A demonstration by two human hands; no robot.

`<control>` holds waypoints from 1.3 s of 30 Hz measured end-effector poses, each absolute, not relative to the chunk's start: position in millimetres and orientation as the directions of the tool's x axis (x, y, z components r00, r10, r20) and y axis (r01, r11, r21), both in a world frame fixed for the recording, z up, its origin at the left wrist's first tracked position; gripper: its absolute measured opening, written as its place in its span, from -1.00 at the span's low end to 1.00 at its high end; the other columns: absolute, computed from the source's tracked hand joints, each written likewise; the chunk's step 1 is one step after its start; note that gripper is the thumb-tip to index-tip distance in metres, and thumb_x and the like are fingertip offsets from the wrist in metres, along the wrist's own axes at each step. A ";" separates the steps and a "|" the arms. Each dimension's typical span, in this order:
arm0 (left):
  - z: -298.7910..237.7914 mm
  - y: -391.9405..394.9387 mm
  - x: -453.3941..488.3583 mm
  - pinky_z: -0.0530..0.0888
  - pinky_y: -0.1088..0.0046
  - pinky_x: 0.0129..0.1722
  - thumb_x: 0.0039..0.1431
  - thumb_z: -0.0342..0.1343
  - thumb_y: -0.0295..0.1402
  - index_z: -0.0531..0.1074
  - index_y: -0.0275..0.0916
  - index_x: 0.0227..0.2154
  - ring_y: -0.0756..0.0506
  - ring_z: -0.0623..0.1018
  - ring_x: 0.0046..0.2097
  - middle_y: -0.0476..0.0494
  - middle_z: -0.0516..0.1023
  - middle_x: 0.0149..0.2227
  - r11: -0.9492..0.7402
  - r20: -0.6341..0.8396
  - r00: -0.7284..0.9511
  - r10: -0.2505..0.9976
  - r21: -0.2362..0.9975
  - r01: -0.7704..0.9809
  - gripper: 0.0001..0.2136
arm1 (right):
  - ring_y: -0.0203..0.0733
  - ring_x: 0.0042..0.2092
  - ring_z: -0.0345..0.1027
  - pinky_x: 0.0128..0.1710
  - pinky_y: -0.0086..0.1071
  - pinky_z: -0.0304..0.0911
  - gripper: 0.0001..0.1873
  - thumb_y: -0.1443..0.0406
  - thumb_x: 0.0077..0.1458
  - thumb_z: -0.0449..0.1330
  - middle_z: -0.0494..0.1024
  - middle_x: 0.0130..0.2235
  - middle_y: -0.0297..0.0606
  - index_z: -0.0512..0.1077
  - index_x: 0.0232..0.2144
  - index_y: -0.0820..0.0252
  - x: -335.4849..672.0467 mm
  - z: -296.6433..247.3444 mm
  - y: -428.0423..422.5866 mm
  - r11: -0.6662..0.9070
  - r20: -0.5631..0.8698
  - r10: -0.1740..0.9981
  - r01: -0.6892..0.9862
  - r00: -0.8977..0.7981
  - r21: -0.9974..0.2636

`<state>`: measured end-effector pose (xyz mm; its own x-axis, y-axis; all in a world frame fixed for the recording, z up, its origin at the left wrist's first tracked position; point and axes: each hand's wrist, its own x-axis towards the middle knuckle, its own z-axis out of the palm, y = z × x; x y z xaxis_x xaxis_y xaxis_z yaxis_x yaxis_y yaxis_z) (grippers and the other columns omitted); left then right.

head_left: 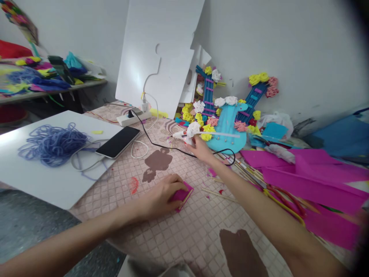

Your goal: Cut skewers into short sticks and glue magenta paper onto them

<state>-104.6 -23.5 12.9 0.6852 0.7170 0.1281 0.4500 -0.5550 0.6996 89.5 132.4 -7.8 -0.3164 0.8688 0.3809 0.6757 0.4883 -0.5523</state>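
My left hand (161,196) rests on the patterned mat with its fingers curled around a small magenta foam piece (182,195). Stretched forward, my right hand (201,148) closes on a white glue gun (184,135) that lies beside a blue foam guitar (227,129) covered with paper flowers. A black cord (161,144) runs from the gun back to a white power strip (133,117).
A black phone (118,141) and a tangle of purple string (52,143) lie on a white board (43,181) at the left. Magenta foam sheets (311,173), thin sticks and red-handled scissors (285,198) lie at the right. White cut boards (155,57) lean on the wall.
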 end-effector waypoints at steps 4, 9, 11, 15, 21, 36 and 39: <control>12.2 -22.8 -105.3 0.41 0.30 -0.06 0.06 0.13 -0.52 0.44 -0.24 -0.14 -0.10 0.40 -0.10 -0.16 0.38 -0.15 -0.560 0.131 0.690 0.712 0.699 0.445 -0.73 | -0.04 -0.19 0.35 -0.15 -0.22 0.24 -0.69 0.25 0.03 0.18 0.49 -0.17 -0.07 0.34 -0.16 0.23 91.3 -5.3 128.0 0.489 0.379 0.868 0.683 -0.321 -0.542; 8.8 -22.9 -106.7 0.41 0.33 -0.07 0.06 0.11 -0.53 0.42 -0.21 -0.12 -0.09 0.41 -0.10 -0.15 0.38 -0.14 -0.575 0.160 0.693 0.703 0.702 0.421 -0.71 | -0.03 -0.15 0.34 -0.15 -0.21 0.26 -0.60 0.26 0.03 0.18 0.45 -0.11 -0.03 0.28 -0.07 0.26 91.3 -5.4 125.6 0.500 0.400 0.861 0.674 -0.315 -0.544; 8.6 -22.9 -106.7 0.41 0.33 -0.07 0.06 0.11 -0.54 0.42 -0.22 -0.12 -0.09 0.41 -0.10 -0.15 0.38 -0.14 -0.573 0.154 0.691 0.706 0.697 0.430 -0.71 | -0.04 -0.17 0.34 -0.15 -0.20 0.27 -0.59 0.26 0.03 0.18 0.44 -0.13 -0.04 0.27 -0.06 0.26 91.8 -4.8 123.9 0.500 0.407 0.859 0.671 -0.309 -0.547; 10.7 -22.7 -105.9 0.40 0.31 -0.05 0.06 0.12 -0.52 0.42 -0.23 -0.11 -0.10 0.41 -0.08 -0.16 0.38 -0.13 -0.568 0.135 0.695 0.706 0.693 0.443 -0.71 | -0.01 -0.08 0.30 -0.07 -0.13 0.24 -0.61 0.29 0.03 0.17 0.39 -0.08 -0.04 0.25 -0.06 0.22 95.6 1.2 110.9 0.502 0.452 0.851 0.668 -0.268 -0.550; 9.9 -22.1 -106.0 0.40 0.31 -0.05 0.10 0.11 -0.49 0.42 -0.22 -0.11 -0.10 0.41 -0.09 -0.16 0.39 -0.12 -0.571 0.127 0.703 0.699 0.691 0.443 -0.74 | -0.06 -0.04 0.27 -0.11 -0.16 0.29 -0.73 0.39 0.06 0.15 0.36 -0.12 -0.14 0.27 -0.15 0.11 107.2 12.7 54.8 0.600 0.614 0.749 0.646 -0.247 -0.472; 3.0 -21.9 -105.9 0.39 0.31 -0.03 0.10 0.12 -0.47 0.37 -0.22 -0.07 -0.10 0.39 -0.07 -0.15 0.37 -0.12 -0.590 0.151 0.693 0.705 0.667 0.455 -0.70 | -0.14 -0.09 0.26 -0.09 -0.22 0.24 -0.90 0.41 0.18 0.08 0.41 -0.19 -0.19 0.37 -0.27 0.17 131.0 -2.0 -5.2 0.719 0.306 0.676 0.508 -0.671 -0.474; 4.6 -21.9 -104.6 0.39 0.29 -0.03 0.10 0.11 -0.48 0.36 -0.20 -0.07 -0.10 0.39 -0.06 -0.15 0.36 -0.12 -0.574 0.136 0.686 0.714 0.675 0.464 -0.70 | -0.15 -0.10 0.27 -0.09 -0.23 0.24 -0.89 0.42 0.17 0.08 0.42 -0.20 -0.20 0.37 -0.27 0.17 127.0 -0.2 -0.7 0.708 0.286 0.677 0.494 -0.678 -0.506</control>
